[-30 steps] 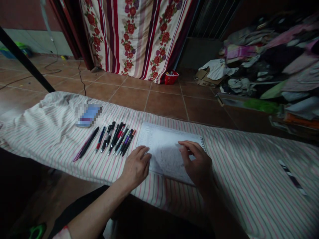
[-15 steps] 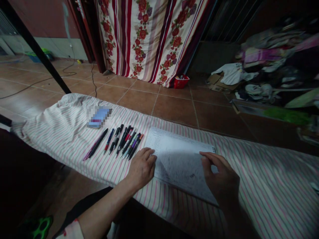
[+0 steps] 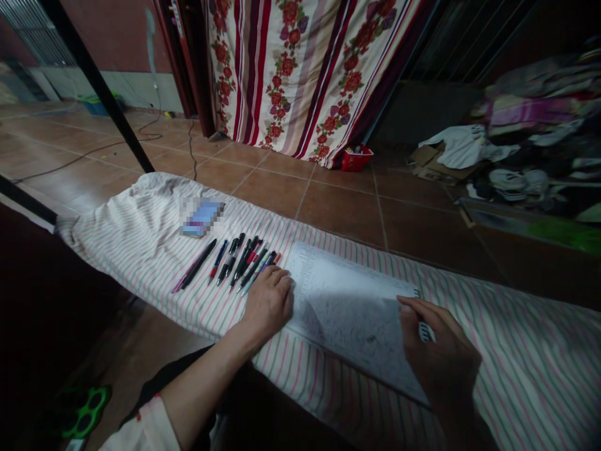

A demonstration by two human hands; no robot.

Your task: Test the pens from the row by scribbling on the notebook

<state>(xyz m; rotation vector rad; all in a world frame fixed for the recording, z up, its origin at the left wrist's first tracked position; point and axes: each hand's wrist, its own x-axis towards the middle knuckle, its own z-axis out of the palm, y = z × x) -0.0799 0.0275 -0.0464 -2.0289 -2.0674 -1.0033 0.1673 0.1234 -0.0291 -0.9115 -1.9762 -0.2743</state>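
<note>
A spiral-bound notebook (image 3: 347, 313) lies on the striped cloth, its pale page covered with faint marks or writing. My left hand (image 3: 270, 300) rests palm down at the notebook's left edge, fingers loosely bent, partly covering the rightmost pens. Over the coil side on the right, my right hand (image 3: 439, 341) has thumb and forefinger brought together in a pinch; anything between them is too small to make out. Left of my left hand, several pens (image 3: 241, 260) lie in a slanting row. A dark pen and a purplish one (image 3: 195, 266) lie farther left.
A blurred-out phone-like object (image 3: 201, 217) lies behind the pens on the striped cloth (image 3: 136, 232). A dark pole (image 3: 101, 88) rises at the left. Beyond are a tiled floor, a floral curtain (image 3: 286, 75), a red basket (image 3: 355, 158) and heaped clothes (image 3: 530, 113).
The view has shifted, so the scene sits farther right. My left hand has moved left relative to the notebook, over the end pens. My right hand stays by the coil.
</note>
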